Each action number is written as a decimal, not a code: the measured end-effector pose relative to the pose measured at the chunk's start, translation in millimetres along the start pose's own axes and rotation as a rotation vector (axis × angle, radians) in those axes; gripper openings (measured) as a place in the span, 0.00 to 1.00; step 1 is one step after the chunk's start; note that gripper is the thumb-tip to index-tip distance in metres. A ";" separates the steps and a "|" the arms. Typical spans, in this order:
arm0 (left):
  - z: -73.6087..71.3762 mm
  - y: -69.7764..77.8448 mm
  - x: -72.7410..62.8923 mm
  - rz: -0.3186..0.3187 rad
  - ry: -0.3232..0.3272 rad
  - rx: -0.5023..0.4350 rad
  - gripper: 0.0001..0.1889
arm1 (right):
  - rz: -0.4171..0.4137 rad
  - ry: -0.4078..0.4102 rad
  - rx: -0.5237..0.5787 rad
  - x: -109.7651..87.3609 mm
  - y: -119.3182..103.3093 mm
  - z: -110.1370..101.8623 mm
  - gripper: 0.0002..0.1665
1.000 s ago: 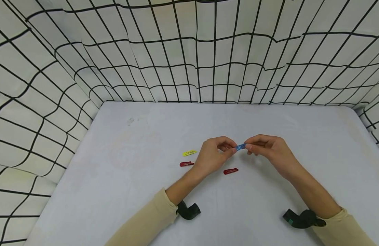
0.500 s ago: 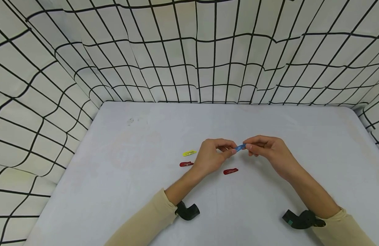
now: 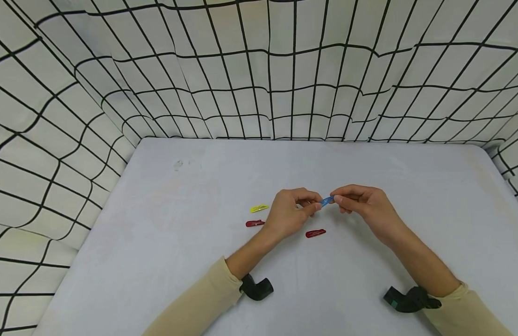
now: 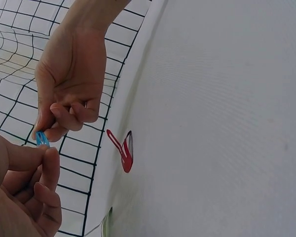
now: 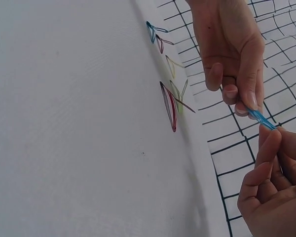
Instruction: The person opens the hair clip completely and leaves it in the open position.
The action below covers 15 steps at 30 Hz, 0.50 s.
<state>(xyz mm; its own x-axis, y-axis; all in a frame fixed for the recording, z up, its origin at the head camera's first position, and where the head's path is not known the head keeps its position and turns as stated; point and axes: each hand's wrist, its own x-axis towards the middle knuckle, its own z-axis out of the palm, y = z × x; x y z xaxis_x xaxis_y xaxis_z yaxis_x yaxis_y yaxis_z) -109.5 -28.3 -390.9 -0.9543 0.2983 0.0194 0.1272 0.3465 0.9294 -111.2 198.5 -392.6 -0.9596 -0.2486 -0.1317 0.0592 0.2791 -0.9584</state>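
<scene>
A blue snap hair clip (image 3: 327, 201) is held up above the table between both hands. My left hand (image 3: 290, 210) pinches its left end between thumb and fingertips, while thumb and index finger of my right hand (image 3: 365, 203) grip the other end. In the right wrist view the clip (image 5: 260, 118) looks slim and nearly flat. Below the hands lies a red hair clip (image 3: 315, 233), its two arms spread apart in the left wrist view. A yellow hair clip (image 3: 259, 208) and another red hair clip (image 3: 254, 223) lie left of the left hand.
The right wrist view also shows a green hair clip (image 5: 179, 96) and a second blue hair clip (image 5: 151, 32) on the table; the left hand and arm hide them from the head camera. White walls with a black grid (image 3: 292, 88) enclose the white table (image 3: 158, 261).
Both hands have shifted very slightly left with the blue hair clip, the right hand a little more. The clips on the table have not moved.
</scene>
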 end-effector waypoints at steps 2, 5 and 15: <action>0.4 0.5 -0.2 -0.003 0.004 0.000 0.03 | -0.006 0.003 -0.004 0.1 0.1 0.5 0.19; 0.8 0.7 -0.5 -0.002 0.009 0.007 0.03 | -0.006 0.001 -0.007 0.4 0.6 1.1 0.19; 2.6 1.3 -1.0 0.003 0.021 0.013 0.04 | -0.012 0.001 -0.012 0.3 1.7 2.0 0.18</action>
<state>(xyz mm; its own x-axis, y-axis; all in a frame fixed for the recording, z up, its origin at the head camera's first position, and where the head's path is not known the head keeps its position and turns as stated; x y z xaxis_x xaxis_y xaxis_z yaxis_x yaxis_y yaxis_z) -107.7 -25.9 -390.7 -0.9595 0.2802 0.0298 0.1331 0.3577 0.9243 -110.8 197.1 -394.8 -0.9605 -0.2514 -0.1195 0.0440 0.2867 -0.9570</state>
